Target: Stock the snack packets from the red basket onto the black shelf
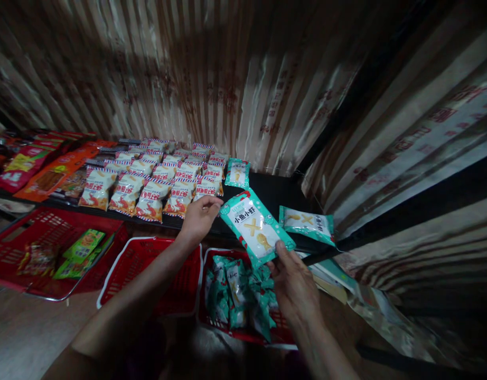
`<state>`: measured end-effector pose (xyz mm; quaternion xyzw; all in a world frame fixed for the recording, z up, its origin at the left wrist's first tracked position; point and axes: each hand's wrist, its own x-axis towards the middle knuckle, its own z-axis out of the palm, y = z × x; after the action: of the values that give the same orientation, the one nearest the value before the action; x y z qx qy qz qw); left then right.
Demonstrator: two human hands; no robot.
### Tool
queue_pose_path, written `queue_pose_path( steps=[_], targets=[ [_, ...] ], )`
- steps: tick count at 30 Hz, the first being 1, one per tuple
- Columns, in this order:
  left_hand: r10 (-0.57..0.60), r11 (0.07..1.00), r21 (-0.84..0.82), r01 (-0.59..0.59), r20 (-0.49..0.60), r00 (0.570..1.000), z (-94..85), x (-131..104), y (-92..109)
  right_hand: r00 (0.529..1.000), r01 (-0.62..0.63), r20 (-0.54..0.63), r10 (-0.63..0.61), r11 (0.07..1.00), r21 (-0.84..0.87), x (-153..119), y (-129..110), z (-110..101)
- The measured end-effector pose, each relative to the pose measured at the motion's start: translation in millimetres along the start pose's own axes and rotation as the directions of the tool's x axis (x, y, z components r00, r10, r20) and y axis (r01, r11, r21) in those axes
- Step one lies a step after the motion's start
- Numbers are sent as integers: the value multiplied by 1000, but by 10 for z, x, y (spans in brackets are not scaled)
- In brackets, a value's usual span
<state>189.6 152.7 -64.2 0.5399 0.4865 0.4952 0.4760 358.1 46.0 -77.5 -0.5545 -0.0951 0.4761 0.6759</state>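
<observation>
Forearms extended: the right hand (pixel 294 279) pinches a teal packet (pixel 257 227), thumb uppermost, at the black shelf's (pixel 273 190) front edge; the left hand (pixel 199 219) curls beside its upper-left corner, grip unclear.

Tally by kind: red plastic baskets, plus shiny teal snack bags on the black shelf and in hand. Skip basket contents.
Red plastic baskets: 3
Shiny teal snack bags lying on the black shelf: 2 (one upper, one right)
Shiny teal snack bag in the right hand: 1
Total: 6
</observation>
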Motion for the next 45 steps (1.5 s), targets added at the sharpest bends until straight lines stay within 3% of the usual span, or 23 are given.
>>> queue_pose_path(
  steps=[6, 9, 11, 13, 16, 18, 20, 23, 26, 27, 28, 29, 31, 33, 34, 35, 38, 42, 45],
  targets=[
    [58, 998, -4, -58, 25, 998, 93, -114, -33, 985, 169, -19, -171, 981, -98, 45, 49, -14],
    [-56, 973, -210, 92, 168, 984, 135, -185, -9, 919, 382, 32, -394, 864, -328, 12, 78, -45],
    [-121, 898, -377, 225, 279, 953, 159, -235, 39, 798, 583, 164, -579, 674, -454, -40, 71, -57],
    [-130, 808, -497, 317, 374, 918, 179, -272, 94, 628, 759, 363, -688, 440, -480, -87, 52, -70],
    [-152, 685, -598, 416, 440, 885, 204, -294, 144, 342, 911, 631, -696, 82, -404, -103, 43, -102],
    [-203, 627, -627, 461, 440, 875, 221, -287, 141, 184, 929, 732, -656, -128, -348, -81, 68, -122],
    [-234, 599, -655, 460, 406, 883, 238, -269, 118, 98, 911, 782, -615, -261, -319, -59, 115, -127],
    [-247, 575, -701, 421, 342, 907, 249, -233, 85, 66, 897, 820, -568, -327, -299, -60, 201, -108],
    [-319, 545, -710, 445, 316, 894, 234, -192, 86, 92, 919, 813, -576, -266, -292, -94, 259, -85],
    [-348, 531, -713, 458, 309, 885, 226, -179, 93, 130, 924, 784, -607, -212, -317, -102, 266, -80],
    [-370, 515, -722, 462, 299, 880, 219, -168, 100, 198, 922, 735, -649, -131, -364, -105, 267, -75],
    [-384, 502, -733, 460, 287, 877, 213, -159, 106, 301, 904, 660, -688, -14, -426, -99, 263, -71],
    [-395, 485, -751, 448, 268, 878, 211, -149, 110, 570, 790, 449, -688, 310, -529, -66, 246, -61],
    [-395, 488, -756, 436, 254, 883, 218, -147, 103, 808, 581, 269, -524, 636, -507, -20, 230, -49],
    [-393, 492, -756, 432, 250, 885, 224, -148, 97, 886, 463, 226, -404, 755, -464, -1, 226, -42],
    [-389, 497, -755, 428, 247, 887, 229, -149, 89, 932, 357, 214, -292, 837, -415, 11, 225, -35],
    [-391, 502, -750, 431, 247, 886, 238, -146, 67, 962, 144, 265, -67, 948, -284, -5, 231, -10],
    [-427, 515, -729, 450, 237, 872, 243, -124, 30, 960, 16, 276, 36, 982, -186, -67, 220, 29],
    [-425, 532, -743, 406, 180, 887, 261, -107, -12, 957, -61, 275, 96, 989, -134, -84, 200, 51]
  ],
)
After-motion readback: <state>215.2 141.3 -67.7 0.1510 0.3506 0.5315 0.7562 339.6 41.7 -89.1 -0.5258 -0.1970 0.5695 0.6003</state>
